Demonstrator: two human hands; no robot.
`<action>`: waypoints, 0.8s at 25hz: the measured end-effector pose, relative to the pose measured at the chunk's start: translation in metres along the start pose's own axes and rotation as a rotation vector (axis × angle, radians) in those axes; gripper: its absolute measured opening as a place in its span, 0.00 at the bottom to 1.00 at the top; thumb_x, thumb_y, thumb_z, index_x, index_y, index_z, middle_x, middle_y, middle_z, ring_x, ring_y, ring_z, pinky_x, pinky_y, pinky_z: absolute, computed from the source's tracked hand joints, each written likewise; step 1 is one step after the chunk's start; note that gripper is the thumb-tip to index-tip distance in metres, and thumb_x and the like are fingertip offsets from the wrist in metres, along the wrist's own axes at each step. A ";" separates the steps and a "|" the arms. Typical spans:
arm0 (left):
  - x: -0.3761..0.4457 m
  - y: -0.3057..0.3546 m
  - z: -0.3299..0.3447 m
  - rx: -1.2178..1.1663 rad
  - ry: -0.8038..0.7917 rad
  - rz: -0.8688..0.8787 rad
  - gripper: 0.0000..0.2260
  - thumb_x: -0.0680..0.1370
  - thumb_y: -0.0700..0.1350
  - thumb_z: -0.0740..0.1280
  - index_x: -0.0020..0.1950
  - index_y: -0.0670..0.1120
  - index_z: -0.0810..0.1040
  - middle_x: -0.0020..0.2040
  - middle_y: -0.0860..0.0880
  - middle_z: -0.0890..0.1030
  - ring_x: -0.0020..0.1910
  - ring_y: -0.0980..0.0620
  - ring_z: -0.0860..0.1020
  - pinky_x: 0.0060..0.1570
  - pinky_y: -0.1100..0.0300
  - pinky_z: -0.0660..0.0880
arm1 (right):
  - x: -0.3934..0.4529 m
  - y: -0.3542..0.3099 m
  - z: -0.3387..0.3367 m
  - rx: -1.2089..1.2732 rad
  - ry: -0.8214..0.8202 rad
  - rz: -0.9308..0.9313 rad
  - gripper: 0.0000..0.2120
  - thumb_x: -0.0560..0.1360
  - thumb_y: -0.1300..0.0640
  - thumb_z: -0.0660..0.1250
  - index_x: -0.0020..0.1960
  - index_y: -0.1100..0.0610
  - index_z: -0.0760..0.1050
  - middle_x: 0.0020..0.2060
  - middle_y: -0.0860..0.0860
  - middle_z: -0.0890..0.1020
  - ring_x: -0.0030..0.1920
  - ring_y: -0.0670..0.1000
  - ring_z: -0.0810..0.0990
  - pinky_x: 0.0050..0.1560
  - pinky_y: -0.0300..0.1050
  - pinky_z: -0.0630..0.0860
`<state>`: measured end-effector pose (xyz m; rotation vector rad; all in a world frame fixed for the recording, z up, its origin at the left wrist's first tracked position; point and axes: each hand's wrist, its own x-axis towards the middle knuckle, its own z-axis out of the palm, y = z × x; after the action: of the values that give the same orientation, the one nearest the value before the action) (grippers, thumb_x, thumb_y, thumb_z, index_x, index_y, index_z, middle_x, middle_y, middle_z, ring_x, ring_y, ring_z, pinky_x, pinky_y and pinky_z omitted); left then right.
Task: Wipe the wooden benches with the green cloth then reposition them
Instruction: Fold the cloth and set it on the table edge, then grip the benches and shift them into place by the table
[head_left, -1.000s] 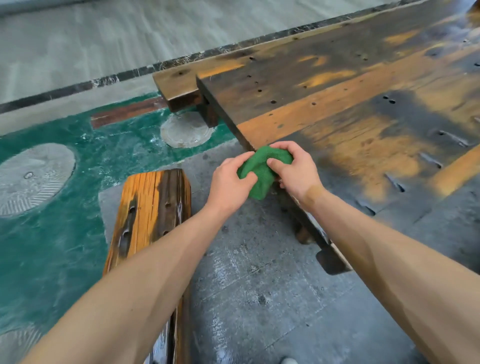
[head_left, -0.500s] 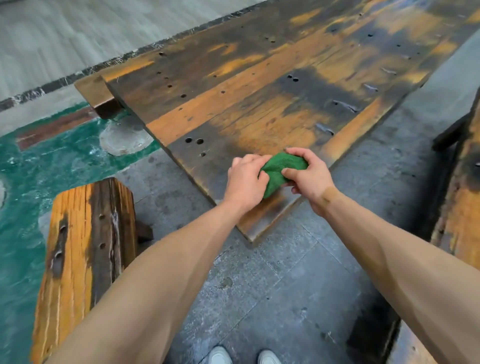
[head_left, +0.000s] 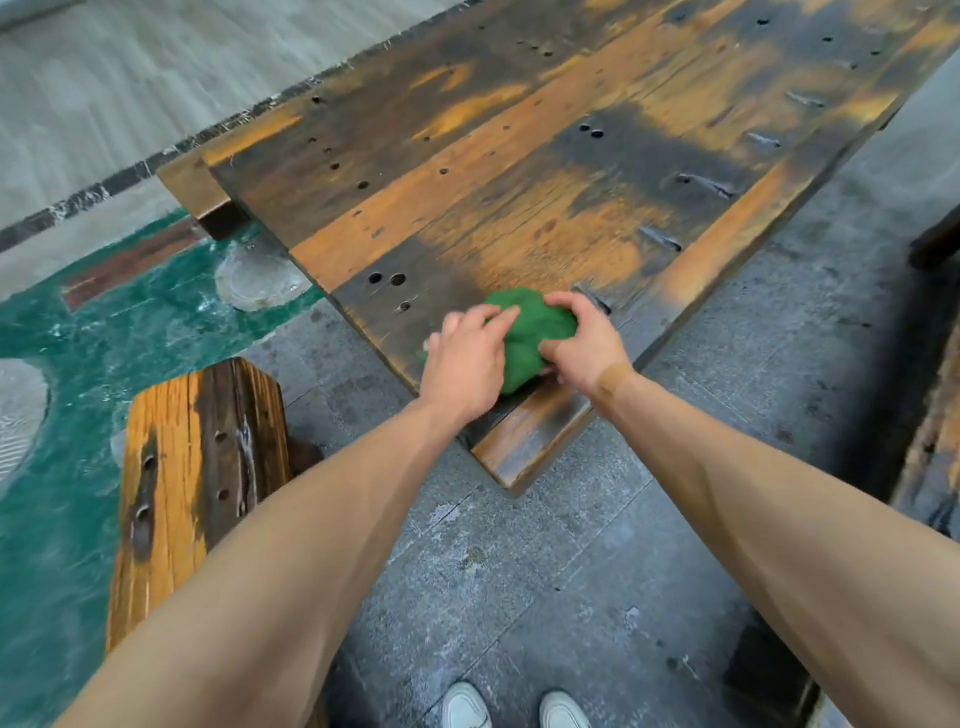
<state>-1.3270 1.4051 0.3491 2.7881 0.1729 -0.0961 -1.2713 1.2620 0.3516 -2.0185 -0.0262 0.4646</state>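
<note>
A bunched green cloth (head_left: 530, 332) lies on the near corner of a wide, worn wooden top (head_left: 519, 171) with orange and dark patches and drilled holes. My left hand (head_left: 465, 358) presses on the cloth's left side and my right hand (head_left: 587, 340) grips its right side. Both hands hold the cloth against the wood. A narrower wooden bench (head_left: 197, 467) stands to the lower left, partly hidden by my left forearm.
Grey stone tiles (head_left: 545, 597) cover the floor under me, with my two white shoes (head_left: 514, 709) at the bottom. A green patterned floor area (head_left: 78, 364) with round grey insets lies to the left. Another dark wooden piece (head_left: 935, 441) shows at the right edge.
Both hands slid the cloth from the top's edge onto its surface near the corner. The view shifted, so the near corner and my shoes came into sight.
</note>
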 end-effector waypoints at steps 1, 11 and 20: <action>-0.007 0.001 0.012 0.039 -0.162 -0.035 0.23 0.84 0.44 0.56 0.80 0.55 0.60 0.79 0.46 0.62 0.74 0.40 0.61 0.70 0.42 0.63 | -0.001 0.011 0.002 -0.148 -0.039 0.055 0.29 0.70 0.66 0.66 0.66 0.45 0.71 0.63 0.57 0.75 0.52 0.57 0.80 0.53 0.54 0.81; -0.043 -0.008 0.012 0.100 -0.169 -0.115 0.29 0.83 0.62 0.53 0.82 0.58 0.49 0.83 0.49 0.42 0.81 0.46 0.42 0.78 0.43 0.44 | -0.037 0.007 0.007 -0.940 0.001 -0.112 0.26 0.79 0.44 0.60 0.75 0.46 0.61 0.80 0.50 0.52 0.71 0.65 0.62 0.66 0.60 0.63; -0.184 -0.078 -0.057 0.090 0.134 -0.422 0.29 0.83 0.63 0.52 0.82 0.59 0.49 0.83 0.51 0.44 0.82 0.48 0.42 0.79 0.44 0.41 | -0.114 -0.040 0.096 -0.907 -0.109 -0.655 0.29 0.81 0.40 0.54 0.79 0.45 0.54 0.81 0.49 0.52 0.80 0.59 0.46 0.76 0.66 0.47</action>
<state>-1.5168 1.4780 0.3924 2.8009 0.8061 -0.0192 -1.4020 1.3385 0.3828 -2.6585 -1.1012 0.1265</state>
